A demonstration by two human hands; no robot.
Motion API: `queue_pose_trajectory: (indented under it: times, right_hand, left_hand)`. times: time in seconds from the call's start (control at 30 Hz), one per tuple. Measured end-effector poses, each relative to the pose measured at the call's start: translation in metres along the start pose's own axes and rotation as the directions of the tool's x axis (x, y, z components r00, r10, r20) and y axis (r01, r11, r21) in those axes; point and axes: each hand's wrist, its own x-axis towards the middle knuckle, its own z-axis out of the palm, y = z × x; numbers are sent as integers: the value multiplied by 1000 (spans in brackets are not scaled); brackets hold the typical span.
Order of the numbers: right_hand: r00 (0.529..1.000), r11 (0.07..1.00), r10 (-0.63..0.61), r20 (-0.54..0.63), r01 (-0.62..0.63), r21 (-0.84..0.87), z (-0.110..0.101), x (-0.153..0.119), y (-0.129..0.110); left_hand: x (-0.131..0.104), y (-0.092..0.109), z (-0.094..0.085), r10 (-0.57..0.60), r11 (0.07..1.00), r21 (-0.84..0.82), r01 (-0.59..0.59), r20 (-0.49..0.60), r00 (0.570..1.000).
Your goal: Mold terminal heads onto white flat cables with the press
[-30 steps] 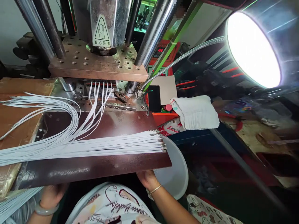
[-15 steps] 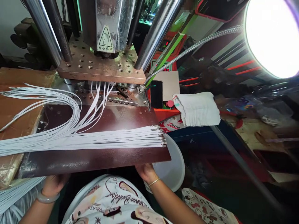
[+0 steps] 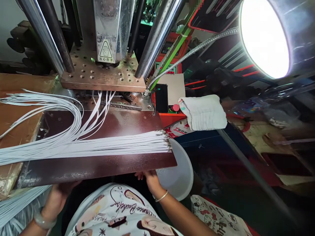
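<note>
My left hand (image 3: pixel 58 198), with a pale bangle at its wrist, reaches under the front edge of the brown board (image 3: pixel 103 168); its fingers are hidden. Below the same edge, further right, is my right hand (image 3: pixel 150 180). Its fingers show in part, loosely stretched to the left with nothing seen in them. On the board lies a bundle of thin white wires (image 3: pixel 118 145), their small metal ends lined up at the right. Other white wires (image 3: pixel 76 121) curve back in a loop, and several run under the press plate (image 3: pixel 103 80).
A press with steel columns (image 3: pixel 157 36) and a hand-warning label (image 3: pixel 105 50) stands behind the board. Right of it are a red button (image 3: pixel 175 108), a folded white cloth (image 3: pixel 203 112) and a bright lamp (image 3: pixel 264 39). A white bucket (image 3: pixel 183 173) sits below the board's right end. More pale wires (image 3: pixel 22 206) hang lower left.
My right hand has shifted left under the board's edge, and its fingers now show. My left hand has moved slightly, more of it in sight. The view has turned a little; the wires lie the same.
</note>
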Motion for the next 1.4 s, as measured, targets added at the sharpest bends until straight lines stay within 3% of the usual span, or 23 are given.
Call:
queue_pose_trajectory:
  times: [0.03, 0.07, 0.13, 0.17, 0.2, 0.23, 0.27, 0.3, 0.37, 0.43, 0.47, 0.5, 0.57, 0.63, 0.73, 0.83, 0.9, 0.97, 1.03, 1.17, 1.23, 1.3, 1.4]
  right_hand:
    - [979, 980, -101, 179, 129, -149, -1, -7, -15]
    - [897, 909, -210, 389, 326, -260, -3, -10, -34]
    - [616, 645, -368, 696, 709, -286, -6, 2, -78]
    - [538, 501, -425, 728, 810, -306, -7, 18, -101]
    - [570, 387, -458, 682, 818, -425, -7, 41, -122]
    - [632, 284, -487, 602, 767, -575, -6, 68, -141]
    - [694, 197, -518, 500, 666, -720, -4, 98, -157]
    - [745, 128, -521, 418, 552, -824, -1, 129, -170]
    - [802, 18, -463, 377, 434, -901, 5, 182, -185]
    - [825, -51, -363, 433, 446, -893, 8, 214, -192]
    - [821, -71, -316, 476, 480, -874, 6, 221, -194]
    - [810, -83, -275, 517, 516, -853, 3, 223, -196]
    - [786, -83, -243, 568, 567, -820, -10, 215, -199]
    - [769, -18, -322, 552, 579, -815, -26, 196, -201]
    - [730, 251, -592, 341, 569, -783, -48, 158, -196]
    - [692, 513, -720, 56, 584, -629, -61, 124, -178]
    - [694, 606, -717, -62, 577, -547, -67, 107, -163]
    - [701, 668, -696, -158, 551, -500, -71, 97, -151]
    - [701, 711, -673, -237, 524, -468, -75, 91, -142]
    - [708, 737, -650, -276, 500, -454, -80, 86, -138]
    - [708, 732, -652, -273, 494, -469, -82, 82, -139]
    - [702, 725, -658, -271, 493, -481, -84, 79, -141]
    - [693, 710, -672, -261, 504, -491, -82, 73, -146]
  left_hand:
    - [-13, 2, -3, -15, 988, 153, 6, 56, 998]
    - [-26, 9, -3, 1, 949, 312, -37, 117, 993]
    - [-46, 32, 10, 109, 823, 514, -241, 274, 956]
    - [-51, 50, 24, 192, 752, 542, -375, 364, 911]
    - [-50, 69, 44, 232, 680, 553, -481, 460, 857]
    - [-45, 88, 68, 187, 634, 564, -529, 552, 813]
    - [-35, 107, 95, 119, 586, 599, -545, 602, 790]
    - [-23, 122, 124, 125, 515, 627, -584, 619, 776]
    - [4, 142, 178, 175, 254, 620, -742, 725, 666]
    - [27, 147, 217, 157, -65, 591, -804, 802, 577]
    - [36, 146, 229, 125, -206, 573, -793, 819, 560]
    - [43, 144, 237, 100, -318, 561, -764, 822, 561]
    - [53, 140, 242, 70, -447, 539, -714, 817, 572]
    - [58, 139, 240, 47, -466, 524, -713, 819, 572]
    - [66, 145, 242, -71, -398, 513, -760, 809, 583]
    - [74, 161, 254, -251, -295, 614, -732, 689, 679]
    - [76, 174, 268, -359, -133, 758, -639, 564, 744]
    - [74, 183, 283, -444, 83, 856, -510, 491, 750]
    - [72, 183, 296, -463, 183, 870, -457, 486, 741]
    - [81, 170, 309, -464, 90, 841, -534, 510, 724]
    - [87, 166, 310, -473, 114, 833, -541, 524, 708]
    - [89, 167, 310, -427, 106, 846, -523, 514, 744]
    - [83, 172, 313, -396, 11, 879, -476, 441, 805]
